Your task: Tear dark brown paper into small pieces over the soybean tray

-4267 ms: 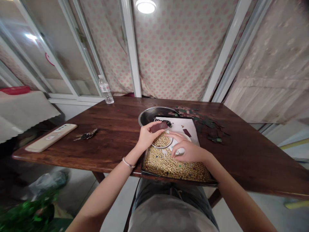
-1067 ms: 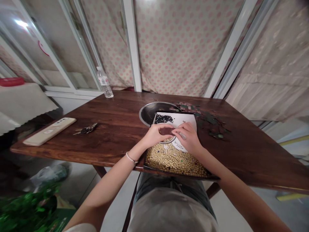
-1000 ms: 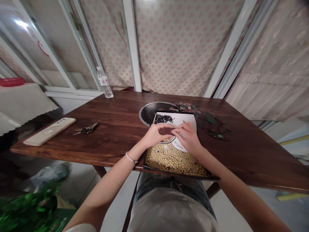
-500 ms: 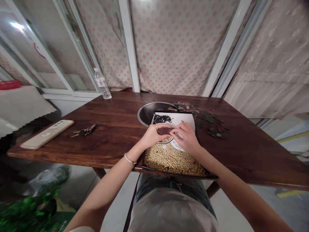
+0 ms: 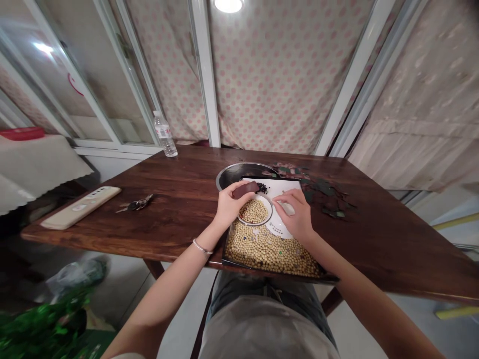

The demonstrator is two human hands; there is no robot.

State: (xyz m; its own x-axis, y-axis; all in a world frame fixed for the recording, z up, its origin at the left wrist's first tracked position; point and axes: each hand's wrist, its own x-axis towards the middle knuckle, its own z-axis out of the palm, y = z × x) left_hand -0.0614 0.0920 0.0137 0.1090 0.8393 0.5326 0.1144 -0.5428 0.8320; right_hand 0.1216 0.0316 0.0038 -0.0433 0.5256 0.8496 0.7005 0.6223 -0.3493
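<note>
My left hand [image 5: 229,205] holds a dark reddish-brown piece [image 5: 246,189] between thumb and fingers, above the left side of the tray. Just below it, a white round dish [image 5: 270,209] of yellow beans [image 5: 254,211] rests in the black-edged tray [image 5: 269,271]. My right hand [image 5: 295,212] is over the tray's right side, thumb and index finger pinched together; anything between them is too small to make out. Loose yellow beans [image 5: 269,252] cover the near part of the tray. Black beads [image 5: 264,188] lie on its white far part, partly hidden by the brown piece.
Behind the tray is a metal bowl [image 5: 229,174]. Dark green and reddish scraps [image 5: 325,192] lie right of it. Keys [image 5: 136,204], a long cream power strip [image 5: 80,207] and a water bottle [image 5: 165,135] stand or lie on the left of the wooden table [image 5: 179,199].
My hands have moved apart. The brown piece has gone left with my left hand, uncovering the dish of beans. The camera view has shifted slightly.
</note>
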